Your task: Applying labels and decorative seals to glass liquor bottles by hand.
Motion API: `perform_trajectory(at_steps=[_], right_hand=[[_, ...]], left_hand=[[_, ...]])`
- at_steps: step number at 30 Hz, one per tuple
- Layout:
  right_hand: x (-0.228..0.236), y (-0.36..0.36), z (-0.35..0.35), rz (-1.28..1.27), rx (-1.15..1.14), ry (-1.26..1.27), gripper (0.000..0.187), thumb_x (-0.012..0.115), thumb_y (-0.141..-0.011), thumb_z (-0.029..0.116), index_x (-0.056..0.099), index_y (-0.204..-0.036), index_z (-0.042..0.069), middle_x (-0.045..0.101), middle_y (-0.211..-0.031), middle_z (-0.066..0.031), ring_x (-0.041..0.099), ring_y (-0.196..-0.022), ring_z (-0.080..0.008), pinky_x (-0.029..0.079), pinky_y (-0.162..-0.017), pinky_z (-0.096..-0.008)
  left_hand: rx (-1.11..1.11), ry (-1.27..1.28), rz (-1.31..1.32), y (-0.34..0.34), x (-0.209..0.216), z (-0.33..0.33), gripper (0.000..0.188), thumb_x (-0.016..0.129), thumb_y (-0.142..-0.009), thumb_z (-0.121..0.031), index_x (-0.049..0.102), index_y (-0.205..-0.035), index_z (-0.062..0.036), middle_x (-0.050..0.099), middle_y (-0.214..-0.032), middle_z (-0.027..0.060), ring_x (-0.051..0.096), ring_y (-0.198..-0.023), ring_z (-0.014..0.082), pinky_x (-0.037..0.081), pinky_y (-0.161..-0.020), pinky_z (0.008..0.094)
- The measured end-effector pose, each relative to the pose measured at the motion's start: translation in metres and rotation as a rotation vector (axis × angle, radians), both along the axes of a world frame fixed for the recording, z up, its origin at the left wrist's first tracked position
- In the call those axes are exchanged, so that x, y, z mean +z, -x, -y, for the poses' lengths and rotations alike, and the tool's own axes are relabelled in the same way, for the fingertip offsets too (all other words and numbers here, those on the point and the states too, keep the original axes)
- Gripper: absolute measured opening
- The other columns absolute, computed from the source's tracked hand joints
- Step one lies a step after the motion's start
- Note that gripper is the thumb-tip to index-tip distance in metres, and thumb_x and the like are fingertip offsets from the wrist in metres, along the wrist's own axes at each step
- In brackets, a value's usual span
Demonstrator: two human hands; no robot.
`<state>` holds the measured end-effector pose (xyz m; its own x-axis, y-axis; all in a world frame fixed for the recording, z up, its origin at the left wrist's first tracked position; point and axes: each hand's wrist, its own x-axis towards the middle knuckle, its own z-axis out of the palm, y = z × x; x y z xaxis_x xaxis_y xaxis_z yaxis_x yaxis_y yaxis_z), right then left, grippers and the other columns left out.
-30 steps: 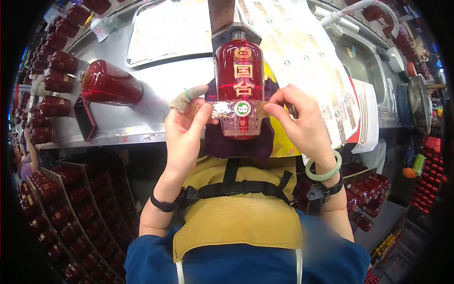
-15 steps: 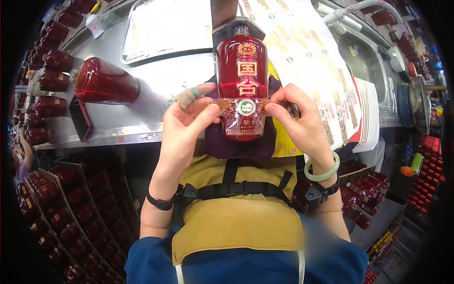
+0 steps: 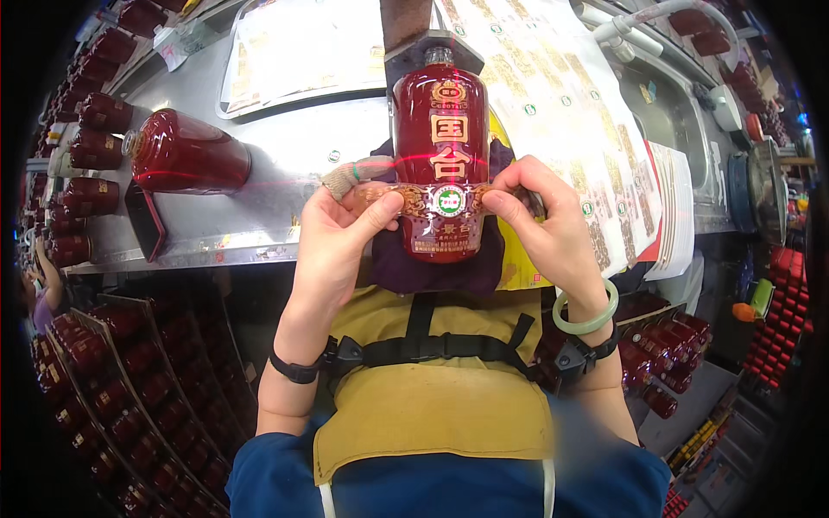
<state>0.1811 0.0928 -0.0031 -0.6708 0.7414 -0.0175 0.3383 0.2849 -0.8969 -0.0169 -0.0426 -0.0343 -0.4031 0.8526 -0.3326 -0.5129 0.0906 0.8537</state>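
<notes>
1. The left hand (image 3: pixel 341 229) pinches one end of a label strip (image 3: pixel 450 200) between thumb and fingers; a knit sleeve (image 3: pixel 343 181) covers one finger.
2. The right hand (image 3: pixel 548 220) grips the other end between thumb and forefinger. Holding both ends probably keeps the strip taut and level.
3. From its emblem, the fingertips sit at nine and three o'clock. The strip crosses the bottle's lower front; whether it touches the glass, I cannot tell.
4. The red bottle (image 3: pixel 413 121) lies neck toward twelve, against a bracket (image 3: pixel 453 45) that likely stops it sliding; the purple cloth (image 3: pixel 432 276) beneath presumably cushions it.
5. Toward one o'clock, label sheets (image 3: pixel 553 112) lie spread, seemingly for easy reach.
6. Toward ten, a second bottle (image 3: pixel 190 154) lies on its side.
</notes>
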Motion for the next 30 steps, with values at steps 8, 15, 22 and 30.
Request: perform_trajectory(at_steps=[8, 15, 22, 30], right_hand=[[-0.0009, -0.0008, 0.0005, 0.008, -0.006, 0.002, 0.014, 0.073, -0.089, 0.013, 0.065, -0.087, 0.001, 0.058, -0.080, -0.0063, 0.052, -0.071, -0.0177, 0.041, -0.066, -0.0302], [-0.0005, -0.0002, 0.0001, -0.010, -0.001, -0.005, 0.014, 0.073, -0.089, 0.013, 0.065, -0.088, 0.001, 0.058, -0.080, -0.0061, 0.052, -0.071, -0.0176, 0.041, -0.066, -0.0303], [0.0007, -0.0001, -0.0009, 0.006, -0.002, 0.020, 0.014, 0.073, -0.089, 0.013, 0.065, -0.088, 0.001, 0.059, -0.080, -0.0057, 0.052, -0.072, -0.0172, 0.041, -0.066, -0.0300], [0.0001, 0.0000, -0.0008, -0.006, 0.011, -0.001, 0.015, 0.072, -0.090, 0.015, 0.065, -0.088, 0.001, 0.059, -0.080, -0.0060, 0.052, -0.073, -0.0180, 0.042, -0.066, -0.0309]], left_hand=[[0.013, -0.012, 0.006, -0.0037, 0.0026, 0.0003, 0.042, 0.074, -0.091, -0.005, 0.058, -0.128, 0.0005, 0.067, -0.101, 0.0058, 0.063, -0.091, 0.0116, 0.051, -0.077, 0.0265], [0.014, 0.000, -0.013, -0.0040, 0.0035, 0.0001, 0.041, 0.074, -0.091, -0.004, 0.058, -0.128, 0.0002, 0.067, -0.100, 0.0056, 0.063, -0.090, 0.0115, 0.051, -0.077, 0.0264], [0.016, -0.006, -0.010, -0.0040, 0.0034, -0.0004, 0.041, 0.073, -0.091, -0.004, 0.058, -0.128, -0.0002, 0.067, -0.100, 0.0054, 0.062, -0.088, 0.0113, 0.051, -0.077, 0.0262], [0.029, 0.016, -0.022, -0.0053, 0.0056, -0.0006, 0.041, 0.074, -0.090, -0.003, 0.058, -0.128, -0.0002, 0.066, -0.100, 0.0057, 0.062, -0.089, 0.0116, 0.051, -0.077, 0.0266]])
